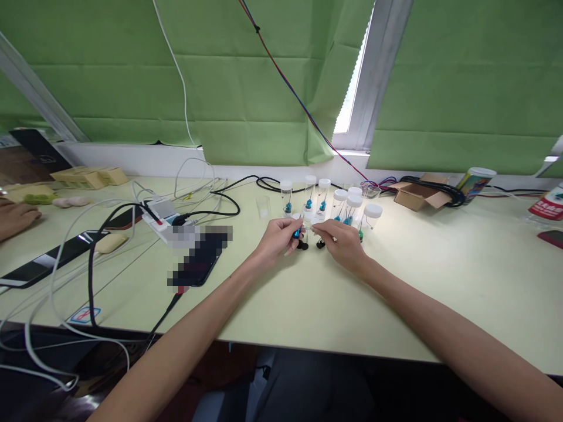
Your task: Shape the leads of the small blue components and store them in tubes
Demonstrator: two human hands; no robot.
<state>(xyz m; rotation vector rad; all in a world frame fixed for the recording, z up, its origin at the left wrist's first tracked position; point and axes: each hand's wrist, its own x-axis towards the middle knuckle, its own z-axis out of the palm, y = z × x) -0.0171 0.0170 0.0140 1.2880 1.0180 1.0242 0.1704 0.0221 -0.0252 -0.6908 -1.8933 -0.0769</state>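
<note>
Over the table, my left hand [281,235] is closed, pinching a small shiny blue part [297,233]. My right hand [341,239] is close beside it, its thumb and forefinger pressed together at what looks like a thin wire [308,227] between the hands. That wire is too fine to make out well. Just below the fingertips lie small black pieces [302,245], partly hidden. Behind my hands stand several clear vials with white caps, among them a left one [286,196] and a right one [370,218]. They hold small blue or green parts with thin wires.
An uncapped clear cup [263,207] stands left of the vials. A phone [204,261], a power strip [163,220] and tangled cables spread left. An open cardboard box [416,194], a can [475,183] and a bottle [548,205] stand right. Another person's hand [17,218] rests far left.
</note>
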